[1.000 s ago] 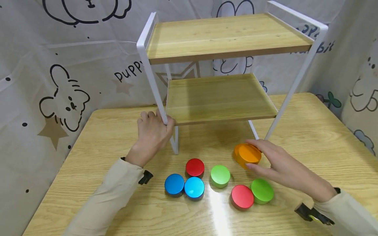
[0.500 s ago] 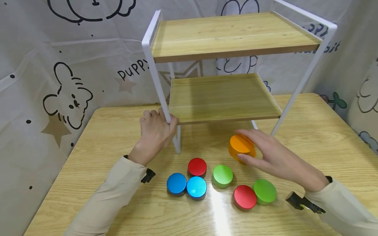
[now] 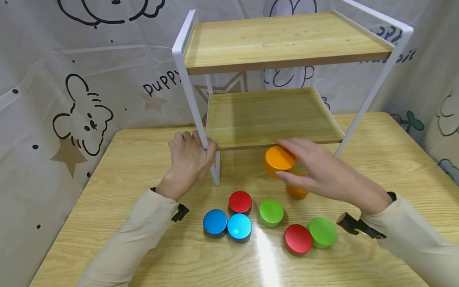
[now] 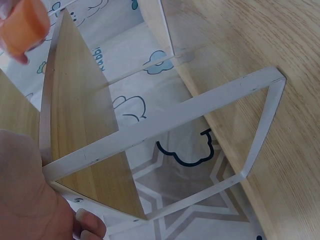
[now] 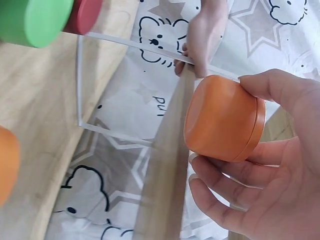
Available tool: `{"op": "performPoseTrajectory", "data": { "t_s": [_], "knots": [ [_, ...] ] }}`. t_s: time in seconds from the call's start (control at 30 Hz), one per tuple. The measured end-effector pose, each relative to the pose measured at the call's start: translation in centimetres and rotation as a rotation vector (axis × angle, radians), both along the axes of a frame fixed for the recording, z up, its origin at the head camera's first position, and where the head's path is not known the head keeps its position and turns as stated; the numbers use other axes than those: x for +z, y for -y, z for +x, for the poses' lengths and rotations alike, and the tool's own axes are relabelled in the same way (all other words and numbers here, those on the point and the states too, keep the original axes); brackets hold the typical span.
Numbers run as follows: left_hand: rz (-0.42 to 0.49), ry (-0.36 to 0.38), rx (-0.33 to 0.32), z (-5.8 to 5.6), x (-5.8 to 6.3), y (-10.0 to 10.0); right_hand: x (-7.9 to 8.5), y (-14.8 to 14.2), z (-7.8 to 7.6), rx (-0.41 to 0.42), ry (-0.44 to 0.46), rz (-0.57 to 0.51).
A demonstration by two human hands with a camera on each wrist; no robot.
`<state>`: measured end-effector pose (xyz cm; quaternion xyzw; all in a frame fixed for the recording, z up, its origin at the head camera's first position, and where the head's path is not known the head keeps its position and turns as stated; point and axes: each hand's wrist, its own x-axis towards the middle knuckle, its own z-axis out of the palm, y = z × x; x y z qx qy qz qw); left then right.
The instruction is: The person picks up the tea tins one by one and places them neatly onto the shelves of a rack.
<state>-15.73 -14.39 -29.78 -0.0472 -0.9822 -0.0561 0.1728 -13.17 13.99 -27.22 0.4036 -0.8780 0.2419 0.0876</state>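
My right hand (image 3: 315, 167) grips an orange round tin (image 3: 280, 158) between thumb and fingers, held in front of the lower shelf's front edge. In the right wrist view the orange tin (image 5: 222, 120) shows its smooth side and lid seam, with the thumb on one side and fingers on the other. A second orange tin (image 3: 297, 190) sits on the table below, partly hidden by that hand. My left hand (image 3: 190, 163) grips the white frame of the two-tier rack (image 3: 276, 119) at its left front post, by the lower shelf's corner.
In front of the rack stand two blue tins (image 3: 215, 222), a red tin (image 3: 240, 202), a light green tin (image 3: 271, 213), another red tin (image 3: 298, 239) and a green tin (image 3: 322, 232). The upper shelf (image 3: 287, 42) overhangs the lower one. A printed cloth (image 3: 125, 79) hangs behind the table.
My right hand has lifted one orange tin up and to the left, toward the lower shelf, leaving the other orange tin on the table. The left hand keeps its grip on the rack.
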Motion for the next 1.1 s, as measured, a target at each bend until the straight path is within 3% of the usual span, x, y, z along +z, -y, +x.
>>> {"op": "performPoseTrajectory", "data": {
  "t_s": [0.23, 0.47, 0.77, 1.1],
  "knots": [
    [-0.008, -0.008, -0.002, 0.0, 0.0, 0.0, 1.5, 1.7, -1.0, 0.029, -0.044, 0.004],
    [0.003, 0.027, 0.008, 0.1, 0.2, 0.0, 2.3, 3.6, -2.0, 0.036, -0.017, 0.021],
    [0.007, 0.013, 0.011, 0.2, 0.2, -0.1, 2.4, 5.4, -4.2, 0.047, -0.039, 0.001],
    [0.017, -0.019, 0.004, 0.1, 0.1, 0.0, 2.2, 7.2, -6.1, 0.016, 0.014, -0.015]
  ]
}}
